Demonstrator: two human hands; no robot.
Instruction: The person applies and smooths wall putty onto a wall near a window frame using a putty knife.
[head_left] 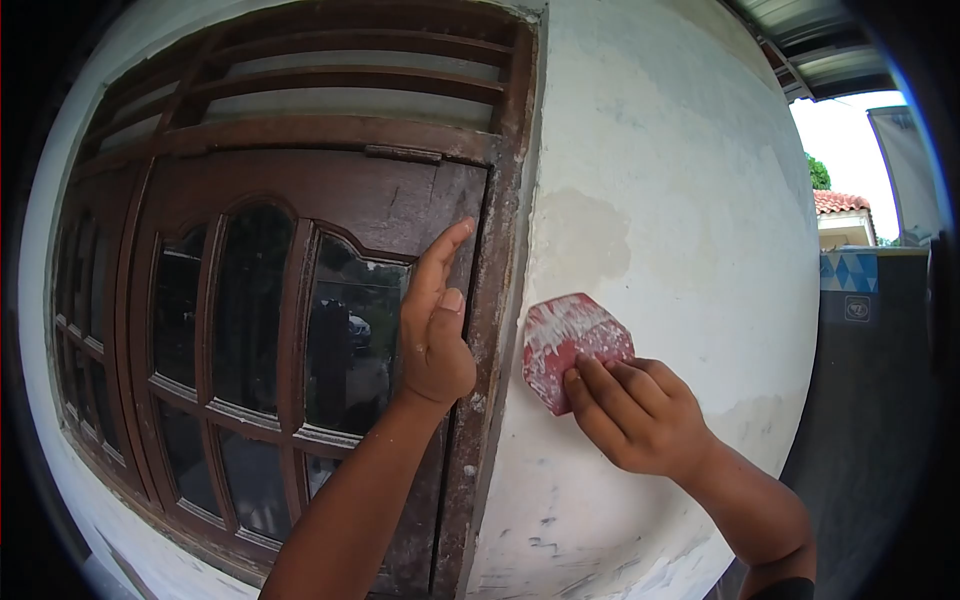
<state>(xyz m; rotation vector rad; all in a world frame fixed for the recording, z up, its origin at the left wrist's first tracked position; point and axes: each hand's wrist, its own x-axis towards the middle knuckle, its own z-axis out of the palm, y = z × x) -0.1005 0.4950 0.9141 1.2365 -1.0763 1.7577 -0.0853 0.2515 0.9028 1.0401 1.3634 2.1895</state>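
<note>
My right hand [640, 410] grips a red scraper [575, 345] smeared with white paste, its blade side lying near the white wall [690, 200] just right of the door frame. Beside the frame's edge, a damp beige patch [578, 238] shows on the wall above the scraper. My left hand [438, 330] is raised with fingers stretched upward and holds nothing; it is in front of the brown wooden door [340, 185], close to the frame [490, 300].
Glass panes [250, 300] fill the door, with wooden slats [350, 85] above. At the right are a dark grey surface [850, 400] with a blue-and-white panel [848, 272], a tiled roof [840, 202] and a metal canopy [840, 45].
</note>
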